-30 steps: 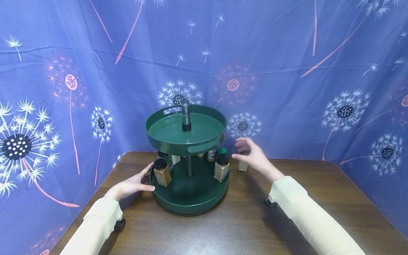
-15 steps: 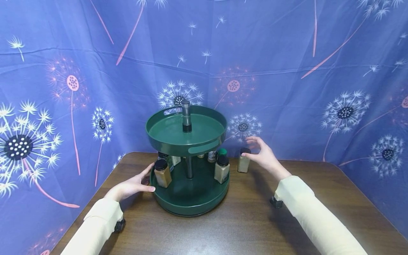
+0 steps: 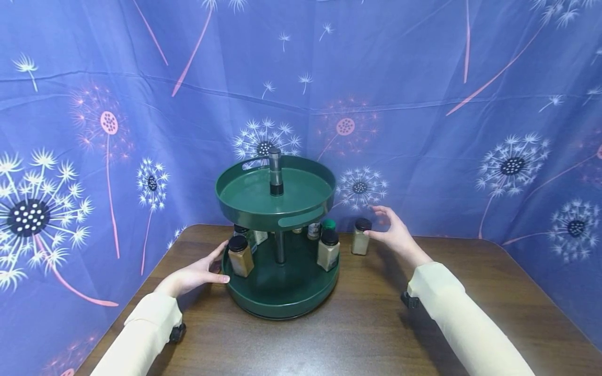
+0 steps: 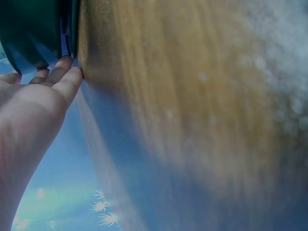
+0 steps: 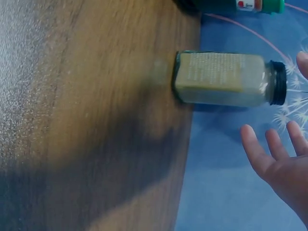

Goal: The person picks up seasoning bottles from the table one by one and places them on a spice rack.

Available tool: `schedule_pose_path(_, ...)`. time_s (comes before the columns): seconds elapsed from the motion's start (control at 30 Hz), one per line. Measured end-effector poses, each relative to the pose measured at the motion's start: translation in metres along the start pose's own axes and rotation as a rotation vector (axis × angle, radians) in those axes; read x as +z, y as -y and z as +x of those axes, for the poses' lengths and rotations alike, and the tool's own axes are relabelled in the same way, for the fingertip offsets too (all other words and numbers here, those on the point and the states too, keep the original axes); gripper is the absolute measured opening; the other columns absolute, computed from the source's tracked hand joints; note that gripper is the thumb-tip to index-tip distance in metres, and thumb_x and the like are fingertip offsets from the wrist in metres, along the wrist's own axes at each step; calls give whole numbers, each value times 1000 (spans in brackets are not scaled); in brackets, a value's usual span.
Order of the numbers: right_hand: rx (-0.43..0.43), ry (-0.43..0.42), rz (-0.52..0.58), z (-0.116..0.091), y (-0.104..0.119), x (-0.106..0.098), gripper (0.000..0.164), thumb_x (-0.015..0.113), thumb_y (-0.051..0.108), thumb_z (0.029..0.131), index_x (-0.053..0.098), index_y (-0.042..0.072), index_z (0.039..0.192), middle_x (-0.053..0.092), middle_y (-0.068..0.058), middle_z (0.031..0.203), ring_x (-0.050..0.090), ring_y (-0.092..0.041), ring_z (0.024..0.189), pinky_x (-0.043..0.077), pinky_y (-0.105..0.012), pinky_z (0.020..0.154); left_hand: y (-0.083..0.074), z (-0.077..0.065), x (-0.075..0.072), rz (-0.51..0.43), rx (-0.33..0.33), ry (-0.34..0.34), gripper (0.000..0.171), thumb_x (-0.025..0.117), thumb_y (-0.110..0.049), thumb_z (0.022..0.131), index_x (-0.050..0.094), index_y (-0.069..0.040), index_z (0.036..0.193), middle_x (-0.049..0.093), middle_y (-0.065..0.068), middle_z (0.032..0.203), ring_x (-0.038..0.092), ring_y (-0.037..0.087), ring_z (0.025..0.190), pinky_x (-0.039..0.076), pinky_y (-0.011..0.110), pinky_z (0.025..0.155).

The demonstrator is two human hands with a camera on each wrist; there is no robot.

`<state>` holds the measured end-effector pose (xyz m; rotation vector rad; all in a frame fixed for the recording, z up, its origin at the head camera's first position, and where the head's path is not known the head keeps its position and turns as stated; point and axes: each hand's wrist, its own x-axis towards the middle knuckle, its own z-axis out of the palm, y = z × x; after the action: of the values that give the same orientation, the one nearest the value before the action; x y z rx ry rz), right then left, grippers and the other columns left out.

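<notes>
A green two-tier turntable (image 3: pixel 282 300) stands on the table, its upper tray (image 3: pixel 301 193) bare and its lower tray carrying several spice jars. My left hand (image 3: pixel 199 271) rests against the left side of the lower tray, thumb at the rim, fingers extended behind; the left wrist view shows the fingertips (image 4: pixel 72 79) at the green wall. To the right of the turntable a black-lidded spice jar (image 3: pixel 360 239) with pale contents stands upright on the table. Beside it my right hand (image 3: pixel 395 235) hovers with fingers spread, holding nothing; in the right wrist view the fingers are apart from the jar.
On the lower tray are a jar of brown spice (image 3: pixel 241 258) at left, a pale-spice jar (image 3: pixel 327 253) at right and a green-capped jar (image 3: pixel 328 224) behind it. The wooden table (image 3: pixel 301 344) meets a blue dandelion-print cloth (image 3: pixel 423 156) at the back and sides.
My right hand has moved right, from in front of the pale-spice jar's lid to its right side, uncovering the jar on the table. The left hand stays at the lower tray.
</notes>
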<state>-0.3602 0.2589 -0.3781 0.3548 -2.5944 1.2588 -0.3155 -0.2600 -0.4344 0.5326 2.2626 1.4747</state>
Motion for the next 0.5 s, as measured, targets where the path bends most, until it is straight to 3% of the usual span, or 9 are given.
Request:
schedule_pose_path(0.33,55,14,49,2,-20,10,84,76,30,68,29,14,136,37,-21,132,43,-44,112,42,-51,84,0,1,-1,-9,-18,6,94,64,-16,81,-5,-31,142,3,13,148,11,37,133,18,53,105)
schedule_pose_path(0.5,96,24,137,1,-26,18,84,77,26,68,29,16,136,34,-20,131,45,-42,106,48,-50,71,3,1,-2,1,-18,8,94,64,-17,81,-6,-31,142,3,13,148,11,38,133,18,53,104)
